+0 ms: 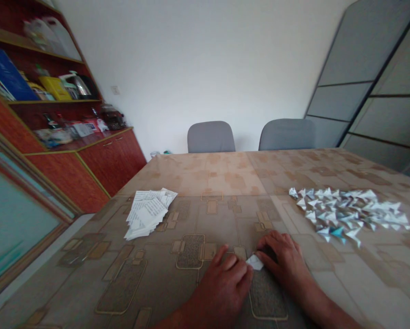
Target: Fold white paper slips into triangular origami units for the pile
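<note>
A small folded piece of white paper (254, 262) lies low over the table between my two hands. My left hand (225, 276) pinches its left edge between thumb and curled fingers, with one finger raised a little. On the other side my right hand (282, 258) grips the right edge, thumb against the paper and fingers bent. Part of the paper is covered by the fingertips. To the left rests a loose pile of printed paper slips (148, 212). Over on the right, many small folded paper pieces (345, 210) are laid out in rows, one of them blue-green.
The table (205, 178) has a brown patterned cover. Two grey chairs (211, 137) stand at its far side against the white wall. At the left is a red-brown shelf cabinet (105, 160) with bottles and a kettle. A grey panelled wardrobe (355, 64) fills the right corner.
</note>
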The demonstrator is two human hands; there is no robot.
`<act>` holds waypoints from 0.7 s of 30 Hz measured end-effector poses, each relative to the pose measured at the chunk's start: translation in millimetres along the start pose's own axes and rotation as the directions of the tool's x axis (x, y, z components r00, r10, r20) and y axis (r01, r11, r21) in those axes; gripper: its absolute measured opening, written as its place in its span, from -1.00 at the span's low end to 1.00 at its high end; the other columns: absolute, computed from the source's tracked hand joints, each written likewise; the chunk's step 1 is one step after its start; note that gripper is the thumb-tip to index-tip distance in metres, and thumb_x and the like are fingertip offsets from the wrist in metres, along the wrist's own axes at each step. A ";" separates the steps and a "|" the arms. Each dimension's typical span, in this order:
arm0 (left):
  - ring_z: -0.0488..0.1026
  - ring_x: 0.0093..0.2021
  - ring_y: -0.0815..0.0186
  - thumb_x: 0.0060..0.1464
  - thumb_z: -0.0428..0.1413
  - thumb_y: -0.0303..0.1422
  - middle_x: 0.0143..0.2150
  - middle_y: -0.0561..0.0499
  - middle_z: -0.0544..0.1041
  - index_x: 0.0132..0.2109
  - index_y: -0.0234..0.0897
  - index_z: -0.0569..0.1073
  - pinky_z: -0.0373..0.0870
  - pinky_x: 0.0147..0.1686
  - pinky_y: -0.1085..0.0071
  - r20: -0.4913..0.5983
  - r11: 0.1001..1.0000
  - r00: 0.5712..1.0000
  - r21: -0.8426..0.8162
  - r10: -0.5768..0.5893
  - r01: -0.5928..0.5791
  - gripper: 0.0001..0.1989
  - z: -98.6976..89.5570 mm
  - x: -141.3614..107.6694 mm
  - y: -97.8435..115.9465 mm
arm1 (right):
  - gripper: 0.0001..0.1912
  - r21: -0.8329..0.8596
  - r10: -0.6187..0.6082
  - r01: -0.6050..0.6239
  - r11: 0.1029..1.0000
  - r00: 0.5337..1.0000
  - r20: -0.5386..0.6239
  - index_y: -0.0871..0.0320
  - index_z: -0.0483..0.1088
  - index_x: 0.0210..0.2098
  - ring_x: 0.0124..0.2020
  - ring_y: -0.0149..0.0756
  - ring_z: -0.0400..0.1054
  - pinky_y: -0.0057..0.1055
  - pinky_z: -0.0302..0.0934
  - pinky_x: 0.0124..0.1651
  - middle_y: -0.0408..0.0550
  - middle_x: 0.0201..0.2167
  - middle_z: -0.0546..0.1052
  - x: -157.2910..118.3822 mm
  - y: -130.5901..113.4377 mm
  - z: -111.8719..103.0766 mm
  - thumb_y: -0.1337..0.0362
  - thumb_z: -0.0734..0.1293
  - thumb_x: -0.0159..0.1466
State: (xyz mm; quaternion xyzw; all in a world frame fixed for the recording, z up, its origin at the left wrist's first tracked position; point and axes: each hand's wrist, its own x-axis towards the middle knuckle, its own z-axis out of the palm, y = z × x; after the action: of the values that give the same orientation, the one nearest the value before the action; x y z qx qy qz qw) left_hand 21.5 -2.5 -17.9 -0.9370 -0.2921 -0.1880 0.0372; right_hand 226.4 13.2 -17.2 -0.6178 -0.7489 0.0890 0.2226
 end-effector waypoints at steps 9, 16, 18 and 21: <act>0.39 -0.14 0.27 0.28 0.02 -0.39 -0.19 0.01 0.50 -0.02 -0.29 0.40 0.10 0.21 0.10 0.003 1.000 1.000 -0.013 -0.010 0.010 -0.83 -7.5 -3.7 -3.7 | -0.95 0.019 -0.042 0.042 0.999 0.999 -0.001 0.02 0.45 -0.33 -0.24 -0.13 0.36 -0.20 0.16 -0.18 -0.08 -0.30 0.52 -2.5 13.9 0.3 0.27 0.33 0.21; 0.38 -0.12 0.27 0.27 0.03 -0.38 -0.19 0.01 0.50 0.00 -0.29 0.40 0.07 0.23 0.10 0.009 1.000 1.000 -0.019 -0.016 0.016 -0.81 -4.4 -4.4 -3.5 | -0.85 -0.001 -0.004 0.004 1.000 1.000 -0.004 0.04 0.44 -0.33 -0.19 -0.06 0.34 -0.18 0.16 -0.16 -0.06 -0.25 0.50 -5.9 2.1 2.2 0.30 0.43 0.07; 0.38 -0.12 0.27 0.28 0.03 -0.39 -0.18 0.01 0.50 0.00 -0.27 0.41 0.08 0.23 0.09 0.018 0.999 1.000 -0.034 -0.025 0.025 -0.82 -4.9 -4.6 -3.6 | -0.85 0.022 -0.015 0.014 1.000 0.999 0.045 0.02 0.45 -0.34 -0.20 -0.08 0.35 -0.21 0.17 -0.18 -0.08 -0.26 0.50 -3.0 8.1 0.5 0.27 0.44 0.06; 0.38 -0.11 0.26 0.27 0.04 -0.40 -0.16 0.01 0.50 -0.02 -0.27 0.42 0.09 0.21 0.09 0.025 0.995 0.999 -0.086 -0.040 0.042 -0.83 -8.1 -3.8 -5.2 | -0.86 0.040 -0.048 0.045 0.998 0.997 0.068 0.00 0.46 -0.34 -0.21 -0.12 0.36 -0.24 0.18 -0.18 -0.10 -0.27 0.50 0.5 16.4 -3.2 0.27 0.43 0.07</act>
State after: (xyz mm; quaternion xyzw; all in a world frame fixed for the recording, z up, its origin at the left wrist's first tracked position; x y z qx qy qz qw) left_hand 13.0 -1.7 -12.1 -0.9337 -0.3032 -0.1903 -0.0106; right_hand 242.3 16.9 -20.9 -0.5923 -0.7686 0.1196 0.2103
